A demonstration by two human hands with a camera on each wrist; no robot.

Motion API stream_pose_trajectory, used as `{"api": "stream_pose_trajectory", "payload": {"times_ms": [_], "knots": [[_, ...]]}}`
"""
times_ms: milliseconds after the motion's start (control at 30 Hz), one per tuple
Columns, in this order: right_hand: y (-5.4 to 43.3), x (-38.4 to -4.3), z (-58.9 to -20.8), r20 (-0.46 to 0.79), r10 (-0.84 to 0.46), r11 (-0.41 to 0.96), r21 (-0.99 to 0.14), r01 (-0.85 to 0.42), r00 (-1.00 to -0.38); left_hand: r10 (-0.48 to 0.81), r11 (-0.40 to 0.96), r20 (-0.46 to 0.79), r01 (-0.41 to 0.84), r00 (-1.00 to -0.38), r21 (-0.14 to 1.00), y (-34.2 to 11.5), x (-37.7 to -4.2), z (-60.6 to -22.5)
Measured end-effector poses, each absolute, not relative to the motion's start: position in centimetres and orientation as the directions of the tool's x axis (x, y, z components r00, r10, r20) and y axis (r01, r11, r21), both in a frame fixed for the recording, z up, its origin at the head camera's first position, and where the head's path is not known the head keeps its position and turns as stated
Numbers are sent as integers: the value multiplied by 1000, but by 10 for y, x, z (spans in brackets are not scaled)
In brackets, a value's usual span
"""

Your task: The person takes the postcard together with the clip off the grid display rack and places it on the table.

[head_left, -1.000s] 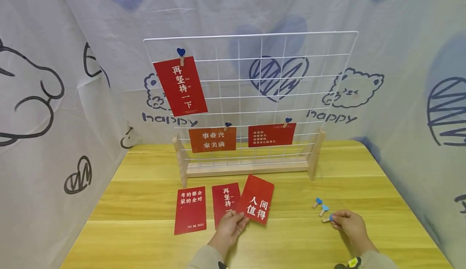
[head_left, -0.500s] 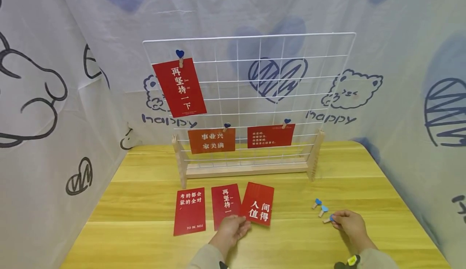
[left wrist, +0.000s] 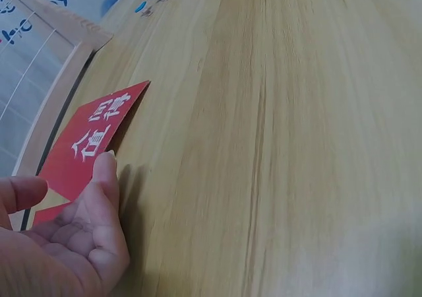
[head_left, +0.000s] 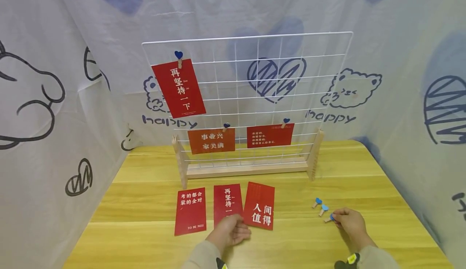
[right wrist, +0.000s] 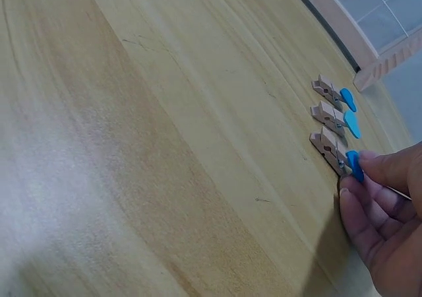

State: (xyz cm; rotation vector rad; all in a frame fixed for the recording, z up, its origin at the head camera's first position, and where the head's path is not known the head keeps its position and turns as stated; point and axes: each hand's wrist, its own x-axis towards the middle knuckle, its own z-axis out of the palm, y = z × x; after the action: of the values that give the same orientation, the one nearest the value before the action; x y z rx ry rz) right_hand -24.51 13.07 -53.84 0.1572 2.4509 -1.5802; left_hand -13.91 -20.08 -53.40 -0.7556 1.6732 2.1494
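Note:
My left hand (head_left: 230,230) hovers low at the near edge of the red cards, thumb and fingers parted and holding nothing. Just ahead of its fingertips lies a red card with large white characters (head_left: 259,205). Another red card (head_left: 227,200) is partly covered by the hand, and a third (head_left: 190,210) lies to its left. On the right, my right hand (head_left: 351,225) pinches the blue heart end of a small wooden clothespin (right wrist: 328,150) between thumb and fingers. Two more heart clothespins, one light blue (right wrist: 336,119) and one blue (right wrist: 333,91), lie beside it on the table.
A white wire grid (head_left: 247,83) in a wooden stand (head_left: 247,170) rises behind the cards. Clipped on it are a large red card (head_left: 179,89) at upper left, an orange card (head_left: 212,140) and a red card (head_left: 270,135) lower down. Patterned cloth surrounds the wooden table (head_left: 291,244).
The left hand has lowered the red card with large characters, let it go beside the middle card and drawn back slightly. The right hand keeps its pinch on the clothespin, almost unmoved.

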Motion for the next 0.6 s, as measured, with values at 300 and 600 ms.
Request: {"api": "stream_pose_trajectory", "payload": {"times_ms": [300, 600], "knots": [[132, -245, -537, -200, -48, 505, -850, 148, -979, -61, -259, -556, -525, -829, 811, -206, -137, -532], [136, -243, -529, -167, -36, 626, -773, 108, -985, -33, -316, -483, -449, -875, 836, -221, -133, -527]]}}
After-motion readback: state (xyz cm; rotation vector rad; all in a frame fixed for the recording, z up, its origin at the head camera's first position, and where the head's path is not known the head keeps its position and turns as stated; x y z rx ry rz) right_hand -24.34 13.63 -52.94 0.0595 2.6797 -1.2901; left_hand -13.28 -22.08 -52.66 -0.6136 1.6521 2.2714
